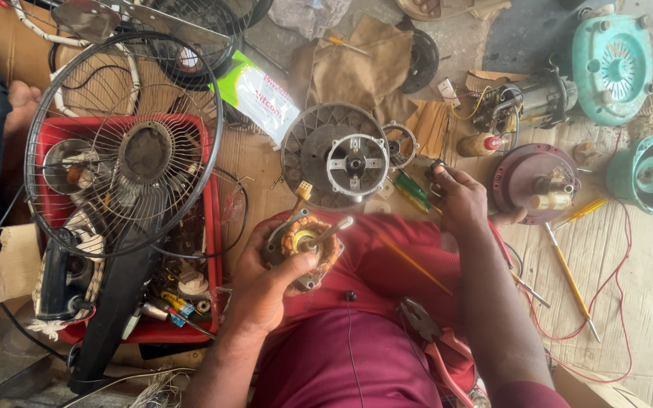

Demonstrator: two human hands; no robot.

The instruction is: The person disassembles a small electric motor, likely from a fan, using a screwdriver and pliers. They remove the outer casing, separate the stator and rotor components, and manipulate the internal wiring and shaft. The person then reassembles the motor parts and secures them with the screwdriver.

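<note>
Nearest you, on your lap over the maroon cloth, a pair of red-handled pliers lies unused. Just above it, your left hand is wrapped around the round fan motor stator with copper-orange windings, thumb across its face. Its steel shaft is the long axis, pointing up and to your right, toward the far edge of the floor. Your right hand is closed in a narrow pinch on a small dark part; what kind of part, you cannot tell from here.

The motor looks well stripped down: the grey ribbed motor cover with the square metal bracket lies apart on the wooden floor just beyond your hands, so the housing is already off and reassembly not yet begun. Farther left, a round wire fan guard rests over a red plastic tray of parts.
</note>
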